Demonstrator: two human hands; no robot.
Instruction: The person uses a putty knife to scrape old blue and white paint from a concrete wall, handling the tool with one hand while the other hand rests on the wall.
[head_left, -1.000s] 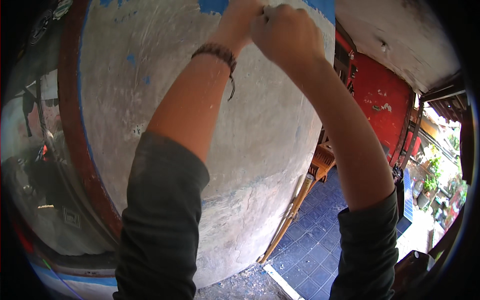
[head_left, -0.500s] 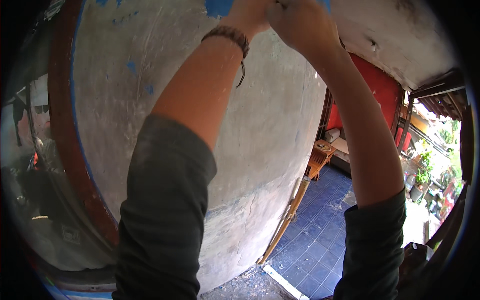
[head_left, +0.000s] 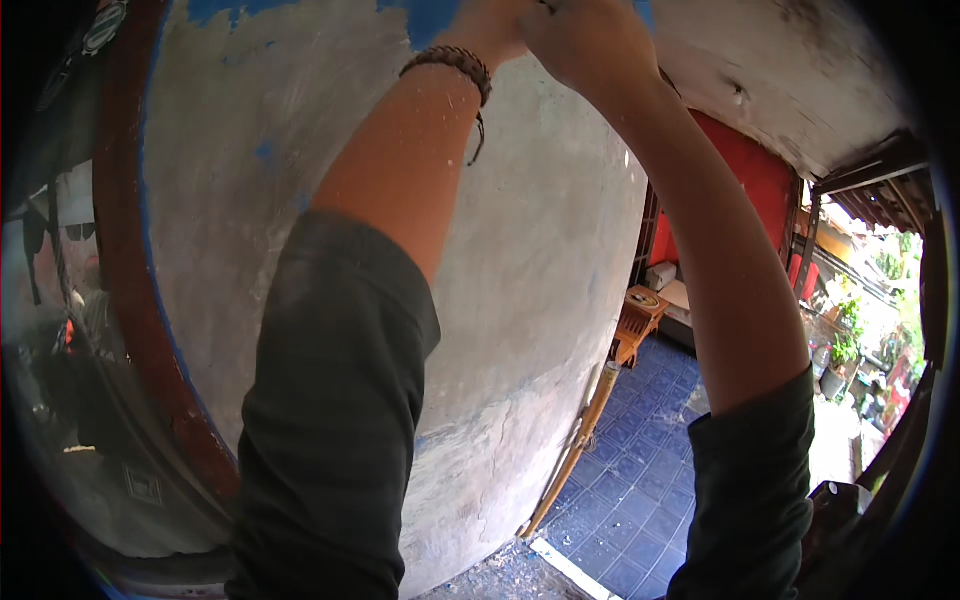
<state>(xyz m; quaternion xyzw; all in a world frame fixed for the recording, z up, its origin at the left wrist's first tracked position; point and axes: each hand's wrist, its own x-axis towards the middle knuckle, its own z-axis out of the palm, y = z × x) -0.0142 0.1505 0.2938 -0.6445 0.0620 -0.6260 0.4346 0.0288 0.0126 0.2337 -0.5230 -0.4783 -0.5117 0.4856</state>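
Two sets of fingers (head_left: pixel 545 27), grey wall (head_left: pixel 545 200) beyond, blue paint (head_left: pixel 428 20) either side.

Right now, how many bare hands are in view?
2: left hand and right hand, close together at the top edge, before the patchy wall. Both are partly cut off.

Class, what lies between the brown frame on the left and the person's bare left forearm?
In the head view, worn grey wall shows between the brown frame and the left forearm, with blue paint patches and a blue strip along the frame.
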